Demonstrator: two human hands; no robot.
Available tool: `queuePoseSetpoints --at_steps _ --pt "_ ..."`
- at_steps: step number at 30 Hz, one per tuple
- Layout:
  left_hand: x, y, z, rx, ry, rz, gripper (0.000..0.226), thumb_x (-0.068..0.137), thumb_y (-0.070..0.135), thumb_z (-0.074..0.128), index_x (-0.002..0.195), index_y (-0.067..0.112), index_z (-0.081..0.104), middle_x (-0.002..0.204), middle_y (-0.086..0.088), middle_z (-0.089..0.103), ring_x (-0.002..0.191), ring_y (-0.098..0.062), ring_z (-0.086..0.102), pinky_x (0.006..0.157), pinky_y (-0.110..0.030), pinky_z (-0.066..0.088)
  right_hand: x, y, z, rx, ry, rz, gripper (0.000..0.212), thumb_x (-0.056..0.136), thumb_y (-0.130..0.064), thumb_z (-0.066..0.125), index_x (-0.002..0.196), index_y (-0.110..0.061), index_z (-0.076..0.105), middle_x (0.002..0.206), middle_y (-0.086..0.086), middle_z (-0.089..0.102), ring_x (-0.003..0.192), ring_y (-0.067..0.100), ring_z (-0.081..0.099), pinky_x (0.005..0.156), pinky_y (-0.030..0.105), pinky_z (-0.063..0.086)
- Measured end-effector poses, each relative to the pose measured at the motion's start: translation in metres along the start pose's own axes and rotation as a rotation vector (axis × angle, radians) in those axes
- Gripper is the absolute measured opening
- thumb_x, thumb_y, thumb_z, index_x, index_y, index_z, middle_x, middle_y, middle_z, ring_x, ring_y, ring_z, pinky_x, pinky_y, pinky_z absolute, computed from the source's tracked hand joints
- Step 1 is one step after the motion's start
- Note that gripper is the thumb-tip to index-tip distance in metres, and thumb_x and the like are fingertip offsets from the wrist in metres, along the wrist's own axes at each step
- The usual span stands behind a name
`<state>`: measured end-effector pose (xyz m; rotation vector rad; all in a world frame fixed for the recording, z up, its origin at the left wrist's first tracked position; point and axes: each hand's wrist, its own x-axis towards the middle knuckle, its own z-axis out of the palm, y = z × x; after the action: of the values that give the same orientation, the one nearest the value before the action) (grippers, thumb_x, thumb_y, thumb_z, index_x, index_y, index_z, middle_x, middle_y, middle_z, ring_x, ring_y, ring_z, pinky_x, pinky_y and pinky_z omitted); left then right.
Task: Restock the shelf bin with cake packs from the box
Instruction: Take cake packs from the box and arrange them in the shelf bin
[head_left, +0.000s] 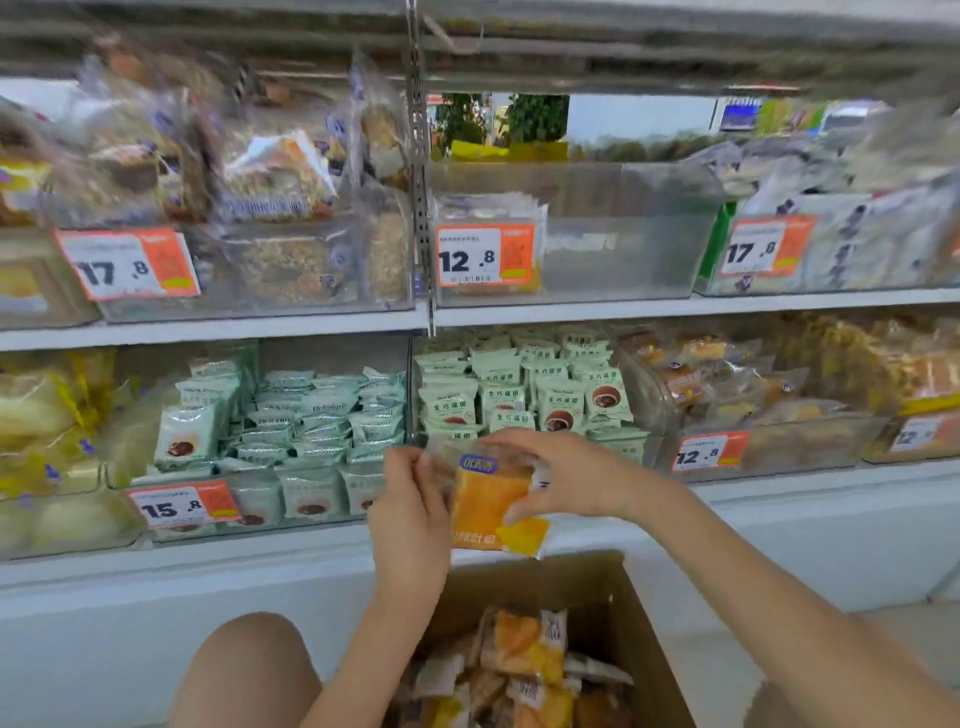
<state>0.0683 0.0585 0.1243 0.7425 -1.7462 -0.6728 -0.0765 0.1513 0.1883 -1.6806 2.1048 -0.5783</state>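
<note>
Cake pack (485, 506), orange with a blue oval label near its top, is held up in front of the lower shelf, above the open cardboard box (644, 639). Both hands have it: the left hand (410, 512) grips its left edge with fingers curled round the wrapper, and the right hand (563, 480) comes over the top, thumb and fingertips pinching the pack's right side. The box on the floor below holds a loose heap of more orange and yellow packs (524, 649), tumbled at all angles. Up on the higher shelf, the clear bin (623, 244) with the 12.8 price tag (485, 255) is nearly bare, with only a few pale packs (488, 208) standing against its left end behind the tag. The bin to its left (249, 270), tagged 17.8, is piled high with clear-wrapped pastries, and the one to its right (831, 254) is full of white packs. On the lower shelf, two bins hold pale green packs (524, 395), stacked in rows just behind the raised hands, and a bin further right (769, 441), also tagged 12.8, holds brownish pastries in clear wrappers. A bare knee (249, 670) shows at the bottom left beside the box.
</note>
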Motion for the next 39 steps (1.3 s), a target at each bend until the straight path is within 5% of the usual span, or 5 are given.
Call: queuePoseSetpoints --at_steps 8,12,21,32,39 --pt "0.14 0.057 -0.01 0.102 0.004 0.336 0.035 0.093 0.054 0.018 0.095 0.029 0.043 0.072 -0.003 0.064 0.06 -0.027 0.061 0.05 -0.036 0.043 0.015 -0.056 -0.175 -0.095 0.37 -0.151 0.032 0.072 -0.019 0.081 0.095 -0.01 0.06 0.058 -0.011 0.048 0.05 -0.004 0.049 0.05 0.014 0.036" --pt "0.21 0.061 0.025 0.42 -0.109 0.444 0.07 0.094 0.051 0.044 0.145 0.006 0.029 0.147 -0.015 0.039 0.133 -0.031 0.04 0.109 -0.042 0.031 0.046 -0.083 -0.258 -0.325 0.683 -0.221 0.037 0.069 -0.024 0.083 0.098 -0.015 0.062 0.064 -0.015 0.045 0.059 -0.003 0.051 0.056 0.017 0.034" --pt "0.229 0.029 0.059 0.833 0.041 0.566 0.104 0.073 0.072 0.05 0.145 0.002 0.022 0.151 -0.01 0.035 0.112 -0.03 0.056 0.101 -0.04 0.035 0.159 -0.072 -0.256 -0.646 0.052 0.038 0.038 0.076 -0.026 0.077 0.107 -0.024 0.055 0.087 -0.015 0.044 0.09 0.014 0.044 0.076 0.023 0.036" --pt "0.232 0.021 0.066 0.87 0.097 0.611 0.104 0.072 0.071 0.048 0.145 0.0 0.024 0.15 -0.012 0.036 0.107 -0.031 0.054 0.101 -0.04 0.027 0.19 -0.022 -0.233 -0.333 0.133 -0.005 0.027 0.079 -0.006 0.069 0.094 -0.022 0.053 0.083 -0.003 0.053 0.074 0.017 0.051 0.066 0.032 0.045" --pt "0.212 0.032 0.059 0.783 0.095 0.561 0.098 0.074 0.054 0.07 0.144 -0.002 0.029 0.148 -0.016 0.038 0.13 -0.033 0.044 0.112 -0.042 0.019 0.094 -0.022 -0.199 0.051 0.868 -0.304 0.021 0.078 -0.021 0.076 0.091 -0.013 0.062 0.083 -0.004 0.061 0.08 0.012 0.055 0.074 0.022 0.045"
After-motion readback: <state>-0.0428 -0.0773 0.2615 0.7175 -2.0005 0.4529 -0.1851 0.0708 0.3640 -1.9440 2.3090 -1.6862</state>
